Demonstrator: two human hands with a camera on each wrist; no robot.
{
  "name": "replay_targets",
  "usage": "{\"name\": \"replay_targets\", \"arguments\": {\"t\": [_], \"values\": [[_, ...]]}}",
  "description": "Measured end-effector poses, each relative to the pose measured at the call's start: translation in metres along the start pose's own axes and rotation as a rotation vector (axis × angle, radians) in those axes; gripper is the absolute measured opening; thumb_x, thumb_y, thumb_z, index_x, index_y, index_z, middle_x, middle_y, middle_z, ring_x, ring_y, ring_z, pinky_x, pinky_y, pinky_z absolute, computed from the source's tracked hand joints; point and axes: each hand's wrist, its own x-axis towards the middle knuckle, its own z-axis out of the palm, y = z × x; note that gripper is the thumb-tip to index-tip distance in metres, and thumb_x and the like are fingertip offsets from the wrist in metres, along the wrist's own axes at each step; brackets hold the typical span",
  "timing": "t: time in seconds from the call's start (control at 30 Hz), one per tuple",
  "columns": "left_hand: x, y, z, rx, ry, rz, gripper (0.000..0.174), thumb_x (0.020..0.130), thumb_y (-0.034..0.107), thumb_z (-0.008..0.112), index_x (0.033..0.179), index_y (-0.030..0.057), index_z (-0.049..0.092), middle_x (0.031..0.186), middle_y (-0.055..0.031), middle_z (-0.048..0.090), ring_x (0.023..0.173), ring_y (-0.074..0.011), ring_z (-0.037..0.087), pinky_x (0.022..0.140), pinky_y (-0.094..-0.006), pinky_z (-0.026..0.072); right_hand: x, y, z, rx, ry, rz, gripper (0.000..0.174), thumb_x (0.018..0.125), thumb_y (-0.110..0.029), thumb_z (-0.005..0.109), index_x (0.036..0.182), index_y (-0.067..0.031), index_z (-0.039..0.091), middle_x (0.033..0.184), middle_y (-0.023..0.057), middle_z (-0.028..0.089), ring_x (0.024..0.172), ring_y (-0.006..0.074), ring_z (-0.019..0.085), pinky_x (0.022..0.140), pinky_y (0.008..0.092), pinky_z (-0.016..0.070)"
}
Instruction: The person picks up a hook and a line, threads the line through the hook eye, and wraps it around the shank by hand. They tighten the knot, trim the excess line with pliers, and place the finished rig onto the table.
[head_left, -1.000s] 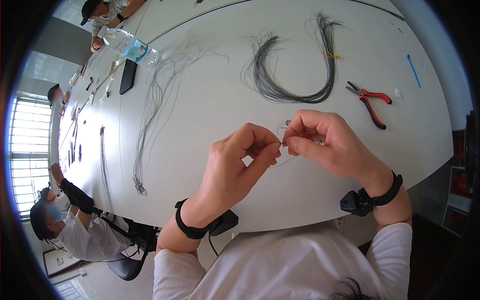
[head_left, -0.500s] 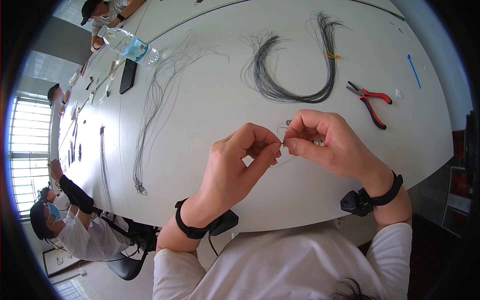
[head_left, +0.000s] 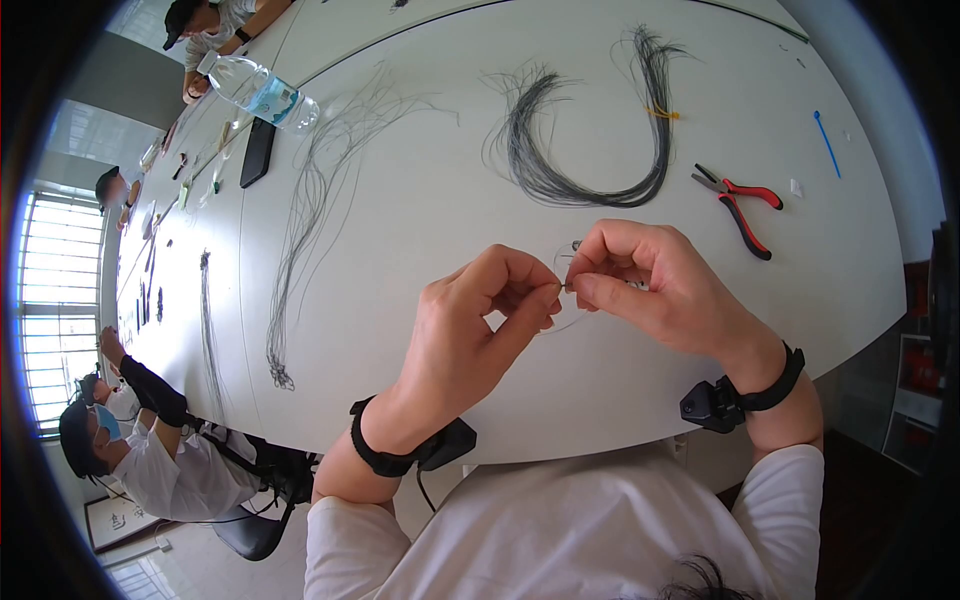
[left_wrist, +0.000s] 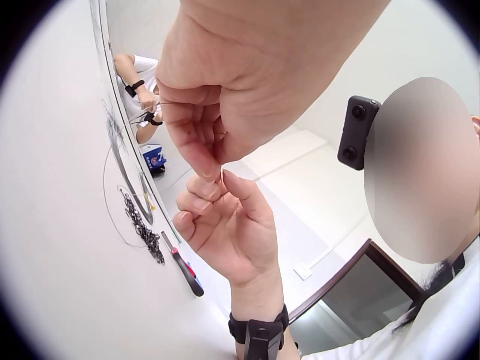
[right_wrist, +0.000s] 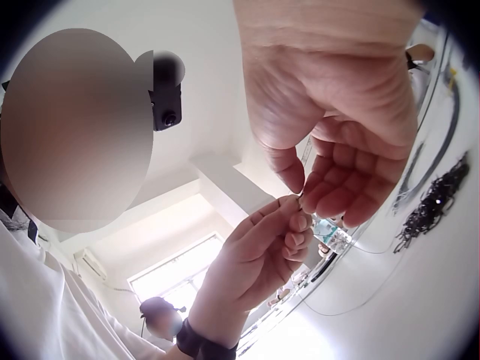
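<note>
Both hands meet fingertip to fingertip above the white table, near its front edge. The left hand (head_left: 470, 315) pinches a tiny piece of thin strand between thumb and index finger. Directly opposite, the right hand (head_left: 655, 285) pinches at the same spot with thumb and index finger, its other fingers curled in. A thin wire-like strand (right_wrist: 330, 313) loops below the hands in the right wrist view. Close by on the table lies a tangled heap of small dark pieces (left_wrist: 142, 229), mostly hidden behind the right hand in the head view. The fingertips cover the join itself.
Beyond the hands lies a curved bundle of dark strands (head_left: 590, 190) with a yellow tie. Red-handled pliers (head_left: 745, 210) and a blue stick (head_left: 827, 143) are at right. Looser strands (head_left: 305, 215), a phone (head_left: 257, 155) and a water bottle (head_left: 265, 98) are at left. Other people sit around the table.
</note>
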Motion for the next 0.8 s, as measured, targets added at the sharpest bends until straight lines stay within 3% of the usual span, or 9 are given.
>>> {"name": "replay_targets", "arguments": {"t": [0.17, 0.23, 0.47, 0.53, 0.8], "values": [[-0.0004, 0.0003, 0.0004, -0.003, -0.003, -0.008, 0.002, 0.095, -0.003, 0.06, 0.095, -0.0035, 0.058, 0.082, -0.0071, 0.068, 0.074, -0.0111, 0.068, 0.067, -0.0232, 0.0559, -0.0001, -0.0024, 0.0002, 0.004, -0.002, 0.019, 0.01, 0.091, -0.008, 0.063, 0.09, 0.0021, 0.064, 0.082, 0.0037, 0.068, 0.076, 0.0087, 0.063, 0.074, 0.0255, 0.0525], [-0.0007, -0.0008, 0.0003, -0.028, 0.005, -0.032, 0.007, 0.091, -0.002, 0.065, 0.095, -0.0038, 0.059, 0.085, -0.0091, 0.07, 0.076, -0.0155, 0.071, 0.065, -0.0259, 0.0547, 0.0001, -0.0021, 0.0001, -0.011, -0.002, 0.01, 0.009, 0.091, -0.007, 0.063, 0.09, 0.0022, 0.064, 0.082, 0.0037, 0.068, 0.077, 0.0089, 0.064, 0.074, 0.0256, 0.0527], [-0.0001, -0.0004, 0.0006, -0.02, 0.0, -0.032, 0.007, 0.092, -0.002, 0.065, 0.095, -0.004, 0.059, 0.086, -0.0094, 0.07, 0.077, -0.0157, 0.071, 0.065, -0.0261, 0.0551, -0.0002, -0.0035, -0.0024, -0.044, -0.047, 0.025, 0.008, 0.095, -0.009, 0.063, 0.094, -0.0006, 0.062, 0.087, 0.0024, 0.066, 0.082, 0.0084, 0.063, 0.077, 0.0252, 0.0527], [0.0004, 0.0005, 0.001, -0.006, -0.001, -0.006, 0.003, 0.095, -0.002, 0.06, 0.095, -0.0036, 0.058, 0.082, -0.0071, 0.068, 0.075, -0.011, 0.068, 0.067, -0.0233, 0.0561, 0.0, -0.0031, -0.0021, -0.033, -0.047, 0.031, 0.008, 0.095, -0.008, 0.063, 0.094, -0.0006, 0.061, 0.087, 0.0023, 0.066, 0.082, 0.0084, 0.063, 0.077, 0.0251, 0.0527], [0.0, 0.0002, 0.0002, -0.008, -0.001, -0.018, 0.004, 0.093, -0.003, 0.062, 0.095, -0.0038, 0.058, 0.084, -0.0083, 0.069, 0.076, -0.0134, 0.069, 0.067, -0.0249, 0.056, 0.0003, 0.0009, -0.0011, 0.003, -0.011, 0.006, 0.01, 0.092, -0.008, 0.063, 0.091, 0.0021, 0.064, 0.083, 0.0037, 0.068, 0.078, 0.0084, 0.063, 0.073, 0.0249, 0.0526]]}}
